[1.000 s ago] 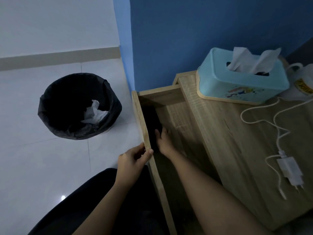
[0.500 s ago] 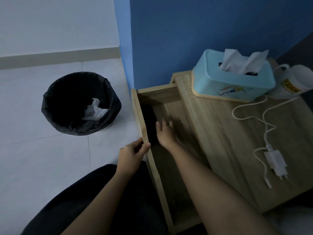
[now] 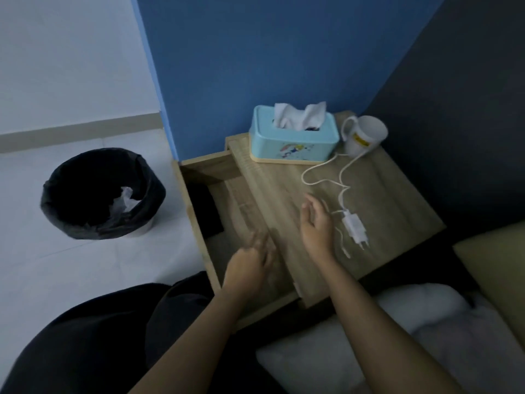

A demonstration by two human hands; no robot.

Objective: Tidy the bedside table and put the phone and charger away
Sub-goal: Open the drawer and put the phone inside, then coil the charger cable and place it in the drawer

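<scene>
The wooden bedside table [image 3: 397, 194] has its drawer [image 3: 199, 169] pulled out to the left. A dark phone [image 3: 206, 211] lies flat in the drawer against its left wall. A white charger [image 3: 355, 227] with its coiled cable [image 3: 321, 177] rests on the tabletop. My right hand [image 3: 315, 223] hovers open over the tabletop, just left of the charger and not touching it. My left hand [image 3: 251, 260], blurred and open, is above the drawer's near part, holding nothing.
A light blue tissue box [image 3: 294, 140] and a white mug [image 3: 363, 136] stand at the back of the table against the blue wall. A black-lined bin [image 3: 102, 194] with crumpled tissue sits on the floor to the left. Pillows [image 3: 397, 336] lie at lower right.
My right hand came out of the drawer, leaving the phone there, and moved right over the tabletop beside the charger. My left hand let go of the drawer's edge and moved right.
</scene>
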